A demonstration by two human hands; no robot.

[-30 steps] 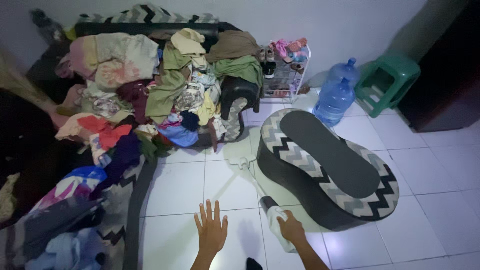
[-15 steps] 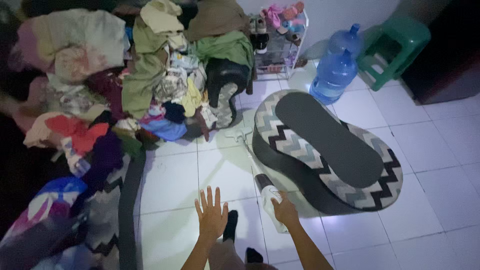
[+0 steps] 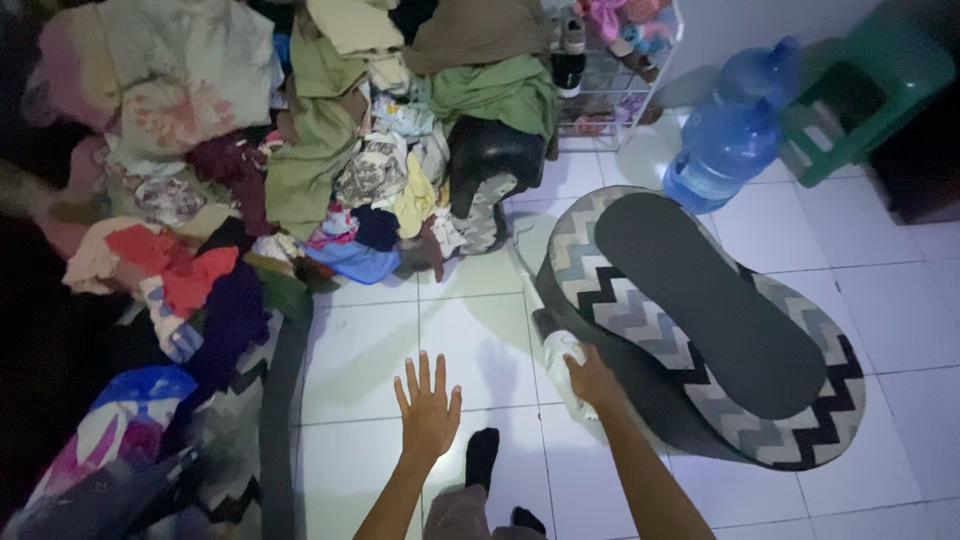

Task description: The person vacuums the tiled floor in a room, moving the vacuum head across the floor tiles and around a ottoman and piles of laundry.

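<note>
My right hand [image 3: 592, 380] grips the white body of a hand-held vacuum cleaner [image 3: 563, 362]. Its thin white tube runs forward along the tiled floor toward the foot of a sofa, beside a peanut-shaped cushion [image 3: 700, 320] with a grey and black zigzag pattern. My left hand [image 3: 427, 405] hovers over the white tiles with its fingers spread and holds nothing. Below it shows my foot in a black sock [image 3: 481, 457].
A big pile of mixed clothes [image 3: 270, 170] covers the dark sofa at left. A blue water jug [image 3: 730, 140] and a green plastic stool [image 3: 865, 85] stand at the back right. A wire shoe rack [image 3: 610, 60] stands by the wall.
The view has moved forward toward the sofa. My right hand has pushed the vacuum ahead, so its tube now lies along the cushion's edge near the sofa foot. My left hand stays spread.
</note>
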